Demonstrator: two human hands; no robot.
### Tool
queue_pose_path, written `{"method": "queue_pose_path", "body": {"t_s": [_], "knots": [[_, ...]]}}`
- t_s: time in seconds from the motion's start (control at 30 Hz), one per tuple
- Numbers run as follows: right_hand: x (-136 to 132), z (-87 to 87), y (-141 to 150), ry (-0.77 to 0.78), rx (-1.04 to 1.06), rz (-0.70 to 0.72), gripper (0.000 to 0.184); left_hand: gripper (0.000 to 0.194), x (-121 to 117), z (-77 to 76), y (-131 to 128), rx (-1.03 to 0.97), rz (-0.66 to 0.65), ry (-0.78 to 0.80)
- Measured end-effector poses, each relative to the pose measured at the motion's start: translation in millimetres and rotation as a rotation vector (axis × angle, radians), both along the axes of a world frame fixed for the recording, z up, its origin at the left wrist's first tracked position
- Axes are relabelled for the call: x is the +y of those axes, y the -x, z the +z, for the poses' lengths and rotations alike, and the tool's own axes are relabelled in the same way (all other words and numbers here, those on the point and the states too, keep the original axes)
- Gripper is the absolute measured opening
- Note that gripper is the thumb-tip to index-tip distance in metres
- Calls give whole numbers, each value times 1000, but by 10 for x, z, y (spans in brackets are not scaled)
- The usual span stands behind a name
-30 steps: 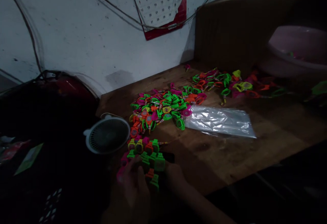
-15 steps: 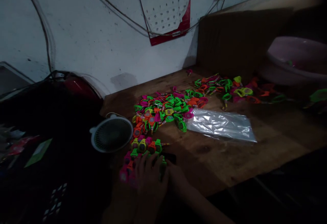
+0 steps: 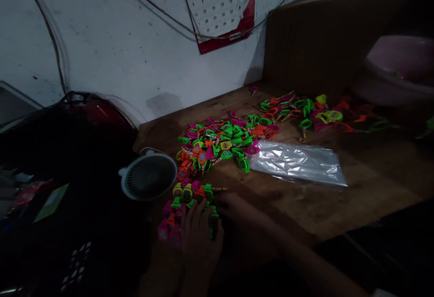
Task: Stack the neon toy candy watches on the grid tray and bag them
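The left hand (image 3: pixel 200 233) is lying over the near batch of watch-shaped toys (image 3: pixel 187 193), its fingers extended and slightly parted, touching the green ones; it is released rather than clenched. The right hand (image 3: pixel 232 205) is reaching in from the right, just beside the batch's right side; its fingers are sinking into shadow, so whether they are grasping anything cannot be told. The batch, in pink, yellow, orange and green, is sitting at the near left of the wooden table (image 3: pixel 281 197). Beyond it, a loose heap of similar toys (image 3: pixel 225 144) is spreading out, touching clear plastic packaging (image 3: pixel 301 163) on its right. A round fan (image 3: pixel 149 176) is standing left of the heap. More toys (image 3: pixel 305 111) are lying at the far right, near a pink basin (image 3: pixel 402 64).
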State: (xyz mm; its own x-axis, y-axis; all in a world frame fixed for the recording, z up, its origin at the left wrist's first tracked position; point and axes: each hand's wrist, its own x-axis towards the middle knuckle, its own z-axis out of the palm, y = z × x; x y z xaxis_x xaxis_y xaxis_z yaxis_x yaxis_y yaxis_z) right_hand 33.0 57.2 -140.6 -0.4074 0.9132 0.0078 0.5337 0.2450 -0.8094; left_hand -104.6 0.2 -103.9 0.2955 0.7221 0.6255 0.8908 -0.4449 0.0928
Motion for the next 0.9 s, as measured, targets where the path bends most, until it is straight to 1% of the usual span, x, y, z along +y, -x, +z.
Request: {"method": "queue_pose_path", "body": {"t_s": [0.03, 0.1, 0.17, 0.23, 0.3, 0.33, 0.37, 0.4, 0.47, 0.5, 0.57, 0.63, 0.7, 0.77, 0.83, 0.9], "knots": [[131, 38, -32, -34, -72, -53, 24, 26, -1, 1, 7, -45, -9, 4], [338, 85, -30, -96, -288, -152, 25, 28, -21, 22, 25, -172, -7, 23], [425, 91, 13, -113, -416, -188, 21, 25, -65, 71, 60, -313, 35, 86], [392, 70, 20, -93, -424, -205, 21, 21, -121, 148, 120, -440, 96, 172], [279, 33, -51, -70, -384, -282, 24, 20, -159, 239, 193, -542, 146, 252], [210, 9, -109, -48, -300, -322, 25, 21, -162, 281, 225, -573, 161, 269], [140, -19, -170, -20, -174, -353, 24, 22, -151, 317, 248, -579, 167, 276], [73, -52, -222, 15, -19, -363, 22, 22, -126, 341, 259, -557, 162, 280], [-39, -127, -269, 86, 301, -316, 19, 20, -49, 349, 238, -441, 112, 269], [-80, -165, -255, 108, 417, -280, 19, 20, -6, 332, 209, -356, 73, 264], [-121, -232, -163, 132, 552, -235, 21, 20, 62, 266, 127, -170, 16, 248], [-112, -274, -33, 144, 577, -224, 18, 22, 87, 183, 49, -19, 14, 213], [-76, -287, 75, 125, 539, -207, 14, 23, 73, 115, 2, 62, 36, 178], [-45, -274, 135, 58, 519, -171, 21, 23, 45, 76, -8, 83, 40, 147], [-40, -244, 154, -2, 482, -164, 29, 22, 27, 61, 6, 84, 34, 128], [-60, -206, 156, -18, 364, -197, 27, 22, 25, 55, 25, 93, 20, 97]]}}
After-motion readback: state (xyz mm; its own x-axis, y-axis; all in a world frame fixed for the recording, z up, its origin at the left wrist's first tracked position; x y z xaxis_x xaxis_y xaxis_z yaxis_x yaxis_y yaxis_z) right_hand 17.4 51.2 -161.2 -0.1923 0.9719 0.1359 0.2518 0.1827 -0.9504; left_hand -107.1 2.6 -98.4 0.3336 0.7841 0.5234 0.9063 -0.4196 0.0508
